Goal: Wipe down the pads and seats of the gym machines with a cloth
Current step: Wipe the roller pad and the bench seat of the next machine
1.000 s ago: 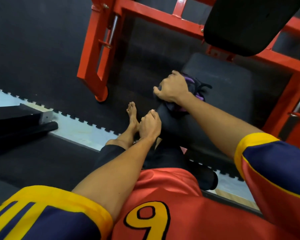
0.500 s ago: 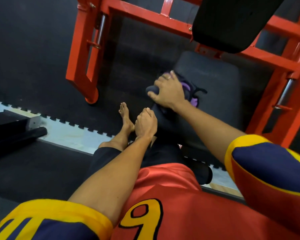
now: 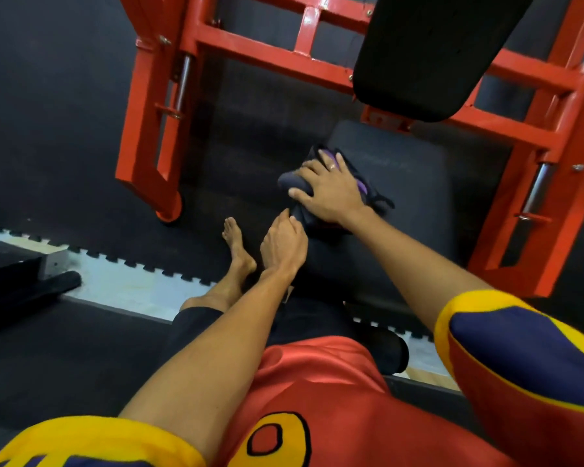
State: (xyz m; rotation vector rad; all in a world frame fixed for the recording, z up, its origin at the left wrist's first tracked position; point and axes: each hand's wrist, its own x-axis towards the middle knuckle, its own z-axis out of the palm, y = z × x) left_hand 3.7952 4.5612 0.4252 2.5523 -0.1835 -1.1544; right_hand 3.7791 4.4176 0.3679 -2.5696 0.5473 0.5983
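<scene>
Right hand [image 3: 331, 193] lies palm-down on the bunched dark cloth [image 3: 364, 188], fingers spread and fairly straight. It is pressing the cloth rather than gripping it, and the thumb reaches out toward the seat's left edge. The cloth shows purple at its fringe and sits on the black seat [image 3: 415, 197], hard against the left edge, about midway along it. Left hand [image 3: 284, 246] is just beside it at the near-left part of the seat, fingertips close to the cloth. I cannot tell whether it grips the edge or only rests there. The key relation is that most of the bare seat lies to the right of the pressing hand and on toward the far edge, under the black back pad [image 3: 429, 52]. The seat's long axis seems to run from me toward that pad. My judgement is that the next stroke goes rightward across the seat, and the right hand is already placed for it. The red frame [image 3: 277, 59] flanks both sides and could catch knuckles at the right edge.
</scene>
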